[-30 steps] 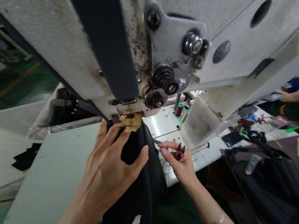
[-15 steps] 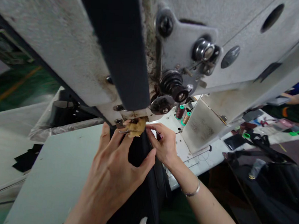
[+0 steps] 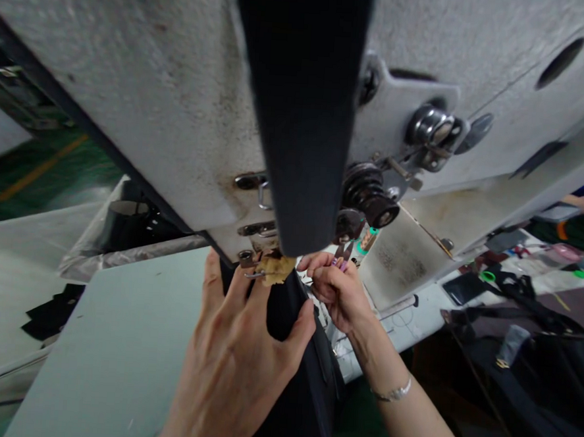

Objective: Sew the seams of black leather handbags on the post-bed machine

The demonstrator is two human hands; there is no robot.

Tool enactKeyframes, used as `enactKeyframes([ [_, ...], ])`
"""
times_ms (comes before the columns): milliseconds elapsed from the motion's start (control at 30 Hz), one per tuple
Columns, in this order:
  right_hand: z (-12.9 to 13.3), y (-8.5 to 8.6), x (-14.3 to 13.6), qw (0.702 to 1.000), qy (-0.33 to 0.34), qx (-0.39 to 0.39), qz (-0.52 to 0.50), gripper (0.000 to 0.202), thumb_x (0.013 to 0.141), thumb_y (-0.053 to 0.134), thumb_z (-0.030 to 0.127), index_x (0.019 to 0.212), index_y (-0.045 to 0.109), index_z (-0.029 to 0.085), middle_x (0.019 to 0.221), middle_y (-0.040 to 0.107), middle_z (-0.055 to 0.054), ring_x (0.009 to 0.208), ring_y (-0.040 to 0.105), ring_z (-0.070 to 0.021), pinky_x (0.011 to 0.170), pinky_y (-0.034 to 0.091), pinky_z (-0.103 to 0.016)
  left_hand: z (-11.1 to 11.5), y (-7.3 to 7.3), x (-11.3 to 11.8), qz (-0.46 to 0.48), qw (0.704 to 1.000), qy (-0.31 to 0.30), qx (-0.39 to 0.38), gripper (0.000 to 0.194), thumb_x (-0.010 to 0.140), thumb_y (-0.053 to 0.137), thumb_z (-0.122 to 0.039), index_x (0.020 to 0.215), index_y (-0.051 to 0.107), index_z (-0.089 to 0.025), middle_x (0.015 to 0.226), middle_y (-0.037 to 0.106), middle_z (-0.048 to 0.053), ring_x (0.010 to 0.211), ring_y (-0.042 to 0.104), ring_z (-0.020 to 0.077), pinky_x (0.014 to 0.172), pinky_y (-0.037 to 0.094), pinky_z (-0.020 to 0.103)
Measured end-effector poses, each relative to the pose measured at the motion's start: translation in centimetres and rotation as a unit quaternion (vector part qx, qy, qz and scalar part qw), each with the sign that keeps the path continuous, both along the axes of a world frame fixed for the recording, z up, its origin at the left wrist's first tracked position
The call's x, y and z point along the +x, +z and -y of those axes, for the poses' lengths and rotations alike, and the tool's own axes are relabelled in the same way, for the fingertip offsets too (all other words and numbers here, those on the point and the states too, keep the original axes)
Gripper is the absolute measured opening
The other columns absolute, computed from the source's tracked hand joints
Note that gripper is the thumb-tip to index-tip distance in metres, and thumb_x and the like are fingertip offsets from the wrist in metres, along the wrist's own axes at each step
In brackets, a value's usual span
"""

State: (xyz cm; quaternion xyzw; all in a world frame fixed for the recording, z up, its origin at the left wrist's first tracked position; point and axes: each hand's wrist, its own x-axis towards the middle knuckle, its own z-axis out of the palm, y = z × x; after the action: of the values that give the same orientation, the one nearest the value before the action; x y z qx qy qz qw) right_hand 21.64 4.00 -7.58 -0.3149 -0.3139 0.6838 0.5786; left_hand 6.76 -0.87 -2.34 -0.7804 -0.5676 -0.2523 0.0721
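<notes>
My left hand (image 3: 239, 354) lies with fingers spread over black fabric (image 3: 306, 391) under the head of a sewing machine (image 3: 180, 99). Its fingertips reach in beside the presser foot area, partly hidden by a torn yellowish piece of tape (image 3: 276, 270). To the right of the needle area, my right hand (image 3: 341, 294) is closed around small scissors (image 3: 343, 256) with purple on them, the dark blades pointing up. Its index finger stretches toward the fabric's edge by the needle. A dark bar on the machine hides part of the view above.
A pale green table top (image 3: 111, 346) extends to the left. A thread spool (image 3: 367, 239) stands behind the right hand, near the machine's pillar (image 3: 398, 258). Further right are a phone (image 3: 460, 289) and a black bag (image 3: 555, 360). A plastic-lined bin (image 3: 133, 228) stands at far left.
My right hand has drawn back slightly from the needle area and turned, so the scissors' blades now show. My left hand stays on the fabric. The view has shifted.
</notes>
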Motion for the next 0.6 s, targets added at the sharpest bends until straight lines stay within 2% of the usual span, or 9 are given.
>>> enactKeyframes([
  [100, -0.1, -0.4, -0.5, 0.995, 0.024, -0.001, -0.094, 0.003, 0.066, 0.065, 0.015, 0.065, 0.068, 0.015, 0.088, 0.075, -0.003, 0.038, 0.023, 0.0004, 0.039, 0.011, -0.022, 0.0, -0.1, -0.1, -0.007, 1.0, -0.004, 0.002, 0.043, 0.089, 0.059, -0.043, 0.122, 0.061, -0.016, 0.123, 0.063, 0.013, 0.138, 0.043, 0.043, 0.114, 0.043, 0.06],
  [233, -0.2, -0.8, -1.0, 0.993, 0.008, 0.006, -0.12, 0.003, 0.063, 0.063, 0.017, 0.06, 0.064, 0.017, 0.086, 0.078, -0.006, 0.038, 0.025, -0.0017, 0.039, 0.011, -0.022, -0.1, -0.1, -0.2, -0.008, 1.0, -0.014, 0.008, 0.038, 0.089, 0.061, -0.041, 0.118, 0.06, -0.017, 0.116, 0.064, 0.013, 0.13, 0.05, 0.0409, 0.111, 0.045, 0.059],
  [333, -0.2, -0.8, -1.4, 0.991, -0.001, -0.013, -0.13, 0.004, 0.058, 0.065, 0.018, 0.056, 0.062, 0.017, 0.078, 0.076, -0.006, 0.042, 0.038, -0.005, 0.036, 0.009, -0.02, -0.2, 0.0, -0.2, -0.011, 0.999, -0.033, 0.02, 0.036, 0.09, 0.061, -0.038, 0.119, 0.059, -0.017, 0.113, 0.064, 0.012, 0.126, 0.054, 0.0397, 0.109, 0.047, 0.059],
  [433, -0.3, -0.8, -1.6, 0.988, 0.007, -0.019, -0.15, 0.006, 0.055, 0.067, 0.017, 0.057, 0.062, 0.017, 0.072, 0.073, -0.004, 0.046, 0.051, -0.0076, 0.034, 0.011, -0.017, -0.2, -0.1, -0.2, -0.015, 0.999, -0.022, 0.023, 0.038, 0.09, 0.06, -0.04, 0.12, 0.059, -0.016, 0.118, 0.063, 0.013, 0.132, 0.049, 0.0422, 0.112, 0.044, 0.06],
  [600, -0.5, -1.0, -1.4, 0.986, 0.013, -0.001, -0.167, 0.011, 0.059, 0.066, 0.016, 0.063, 0.057, 0.018, 0.065, 0.065, 0.0, 0.05, 0.059, -0.0093, 0.032, 0.019, -0.013, 0.0, -0.2, -0.3, -0.019, 1.0, -0.019, 0.01, 0.039, 0.09, 0.06, -0.042, 0.118, 0.061, -0.014, 0.12, 0.063, 0.013, 0.142, 0.04, 0.0444, 0.118, 0.039, 0.06],
])
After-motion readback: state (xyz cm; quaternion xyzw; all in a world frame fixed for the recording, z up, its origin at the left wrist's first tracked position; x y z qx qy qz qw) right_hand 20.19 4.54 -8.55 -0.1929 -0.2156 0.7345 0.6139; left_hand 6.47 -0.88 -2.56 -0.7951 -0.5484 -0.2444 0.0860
